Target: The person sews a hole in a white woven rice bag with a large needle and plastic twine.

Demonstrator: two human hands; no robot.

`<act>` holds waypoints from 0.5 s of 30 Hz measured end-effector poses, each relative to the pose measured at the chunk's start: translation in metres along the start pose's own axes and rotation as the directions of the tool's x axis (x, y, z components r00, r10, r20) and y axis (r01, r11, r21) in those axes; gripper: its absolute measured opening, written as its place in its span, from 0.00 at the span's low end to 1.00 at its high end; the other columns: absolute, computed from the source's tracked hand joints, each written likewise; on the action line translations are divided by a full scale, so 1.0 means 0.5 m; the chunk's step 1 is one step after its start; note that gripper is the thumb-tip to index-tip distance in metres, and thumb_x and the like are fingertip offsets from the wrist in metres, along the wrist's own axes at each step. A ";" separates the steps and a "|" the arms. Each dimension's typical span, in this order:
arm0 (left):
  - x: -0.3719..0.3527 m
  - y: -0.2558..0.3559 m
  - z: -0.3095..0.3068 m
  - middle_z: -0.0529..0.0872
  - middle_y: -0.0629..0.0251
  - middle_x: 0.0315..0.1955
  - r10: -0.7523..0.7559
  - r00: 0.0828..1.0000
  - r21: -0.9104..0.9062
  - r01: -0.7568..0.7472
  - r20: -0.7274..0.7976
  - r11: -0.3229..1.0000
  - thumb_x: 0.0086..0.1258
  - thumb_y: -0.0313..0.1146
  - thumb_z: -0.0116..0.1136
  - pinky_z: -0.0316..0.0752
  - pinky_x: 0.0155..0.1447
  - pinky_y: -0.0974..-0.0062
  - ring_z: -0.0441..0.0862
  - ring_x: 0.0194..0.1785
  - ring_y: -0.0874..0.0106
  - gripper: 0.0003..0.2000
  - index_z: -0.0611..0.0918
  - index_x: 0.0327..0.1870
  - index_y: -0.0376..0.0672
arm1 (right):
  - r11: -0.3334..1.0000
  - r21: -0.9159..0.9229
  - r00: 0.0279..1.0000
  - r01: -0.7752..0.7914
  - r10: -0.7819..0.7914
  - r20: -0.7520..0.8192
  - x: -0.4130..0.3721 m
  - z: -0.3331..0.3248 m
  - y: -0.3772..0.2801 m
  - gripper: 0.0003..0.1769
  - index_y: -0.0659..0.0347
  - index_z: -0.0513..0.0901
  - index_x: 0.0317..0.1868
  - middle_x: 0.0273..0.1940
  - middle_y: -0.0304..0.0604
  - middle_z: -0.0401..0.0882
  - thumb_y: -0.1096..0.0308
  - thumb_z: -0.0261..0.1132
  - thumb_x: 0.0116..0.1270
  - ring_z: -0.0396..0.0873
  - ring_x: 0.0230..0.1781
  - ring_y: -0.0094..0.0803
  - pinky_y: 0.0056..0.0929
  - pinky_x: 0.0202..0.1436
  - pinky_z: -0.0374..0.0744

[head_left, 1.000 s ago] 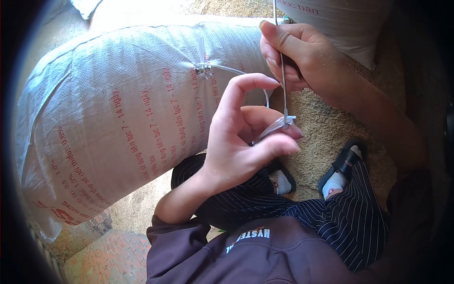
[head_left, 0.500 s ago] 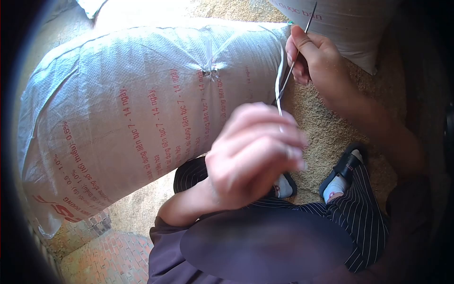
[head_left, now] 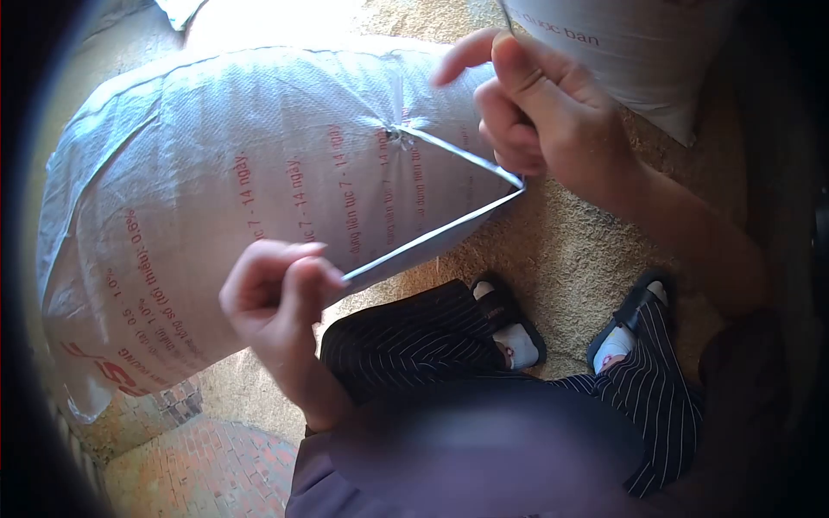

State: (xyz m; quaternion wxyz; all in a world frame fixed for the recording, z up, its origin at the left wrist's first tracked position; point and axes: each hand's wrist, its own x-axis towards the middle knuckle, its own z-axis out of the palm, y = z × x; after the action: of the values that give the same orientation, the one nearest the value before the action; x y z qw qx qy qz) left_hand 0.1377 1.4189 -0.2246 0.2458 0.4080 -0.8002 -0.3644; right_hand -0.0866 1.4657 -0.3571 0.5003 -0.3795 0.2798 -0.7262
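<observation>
A full white woven sack (head_left: 199, 181) with red print lies on its side before me. A white plastic string (head_left: 436, 227) runs from a gathered, puckered spot on the sack to a sharp bend below my right hand, then back to my left hand. My left hand (head_left: 281, 298) pinches the string's end between thumb and forefinger. Held in my right hand (head_left: 553, 112) is a long thin metal needle (head_left: 506, 15), its upper part showing above the thumb. Most of its shaft is hidden by the fingers. The string bends close to where its lower end would be.
Another full white sack (head_left: 622, 52) stands at the upper right. Loose grain or husks (head_left: 579, 233) cover the floor around my sandalled feet (head_left: 518, 341). Red brick paving (head_left: 199, 466) shows at the lower left.
My left hand has moved left, drawing the string into a taut V. My right hand has shifted slightly left, its forefinger now stretched out, and the needle has tilted.
</observation>
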 end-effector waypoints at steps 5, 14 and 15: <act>0.010 -0.035 0.073 0.85 0.67 0.24 -0.095 0.985 0.221 0.061 0.147 0.973 0.63 0.21 0.61 0.73 0.32 0.86 0.80 0.29 0.84 0.02 0.83 0.35 0.33 | 0.987 -0.135 0.992 -0.088 0.099 0.080 -0.009 0.004 0.070 0.24 0.60 0.82 0.41 0.14 0.24 0.58 0.54 0.42 0.77 0.55 0.13 0.14 0.15 0.18 0.55; 0.018 -0.066 0.130 0.83 0.62 0.21 -0.059 0.929 0.425 -0.110 0.364 0.898 0.61 0.25 0.63 0.73 0.29 0.79 0.80 0.22 0.76 0.02 0.83 0.32 0.38 | 0.714 -0.685 0.969 0.148 -0.244 -0.045 -0.028 0.000 0.139 0.08 0.67 0.83 0.31 0.20 0.44 0.79 0.74 0.58 0.64 0.75 0.19 0.28 0.29 0.27 0.72; 0.018 -0.063 0.133 0.82 0.61 0.20 -0.041 0.922 0.428 -0.138 0.384 0.893 0.60 0.26 0.63 0.73 0.29 0.78 0.80 0.22 0.74 0.02 0.83 0.32 0.38 | 0.747 -0.664 0.994 0.045 -0.097 -0.041 -0.033 -0.003 0.121 0.08 0.69 0.83 0.29 0.22 0.53 0.80 0.74 0.59 0.63 0.80 0.23 0.38 0.34 0.32 0.77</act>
State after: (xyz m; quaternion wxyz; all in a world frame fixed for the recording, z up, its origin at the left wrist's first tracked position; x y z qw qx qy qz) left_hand 0.1019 1.4243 -0.2894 -0.0064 0.3540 -0.9047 -0.2370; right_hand -0.0532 1.4603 -0.4100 0.2949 -0.5155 0.5222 -0.6121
